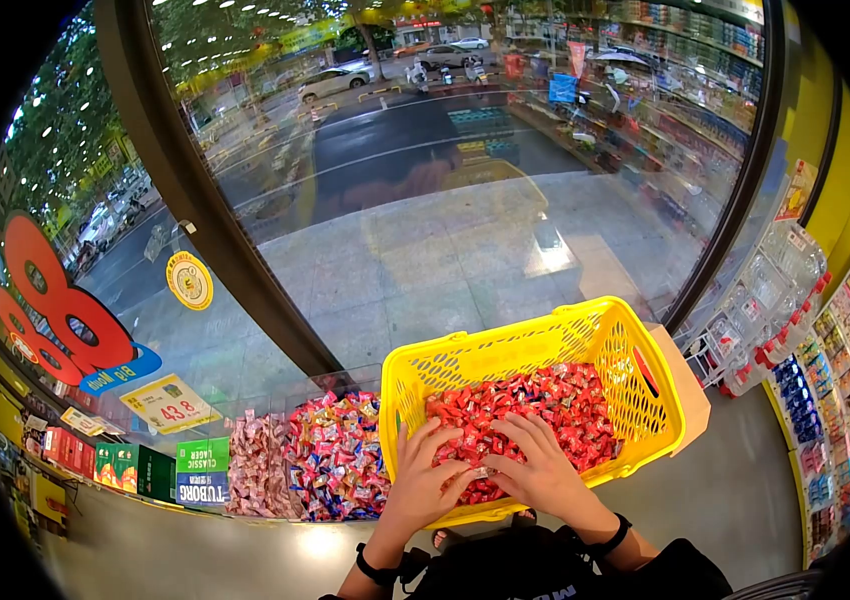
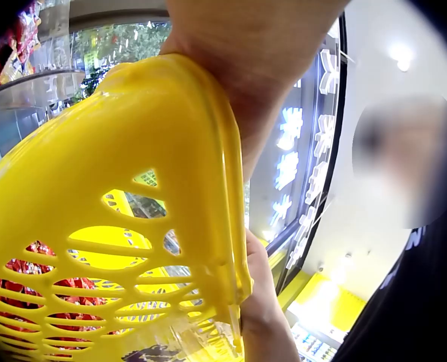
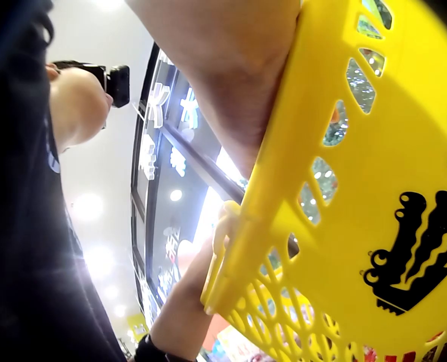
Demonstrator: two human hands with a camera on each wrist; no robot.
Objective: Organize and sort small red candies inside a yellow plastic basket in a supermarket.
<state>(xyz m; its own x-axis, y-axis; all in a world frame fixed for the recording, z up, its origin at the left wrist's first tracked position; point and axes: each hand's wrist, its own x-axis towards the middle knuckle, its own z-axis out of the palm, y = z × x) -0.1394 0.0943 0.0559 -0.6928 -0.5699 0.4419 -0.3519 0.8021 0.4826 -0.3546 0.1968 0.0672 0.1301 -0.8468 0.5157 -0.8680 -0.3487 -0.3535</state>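
Observation:
A yellow plastic basket [image 1: 535, 337] with slotted walls holds many red-wrapped candies [image 1: 570, 400]. Both hands reach in over its near rim. My left hand [image 1: 427, 478] is on the left, fingers spread and loosely bent over the candies. Close beside it, my right hand [image 1: 542, 468] has its fingers spread over the candies too, the two thumbs nearly meeting. Nothing shows gripped in either hand. In the left wrist view the basket wall [image 2: 125, 143] hides the left fingers. The right wrist view shows the basket's outside [image 3: 314, 256] with a black crocodile print; the right fingers are hidden behind it.
Left of the basket lie pink-wrapped candies [image 1: 263, 465] and mixed-colour candies [image 1: 340, 450], then a green Tuborg carton [image 1: 203, 458]. A cardboard box [image 1: 690, 410] stands behind the basket's right end. Glass windows [image 1: 425, 230] rise behind; shelves of packets [image 1: 835, 390] stand at the right.

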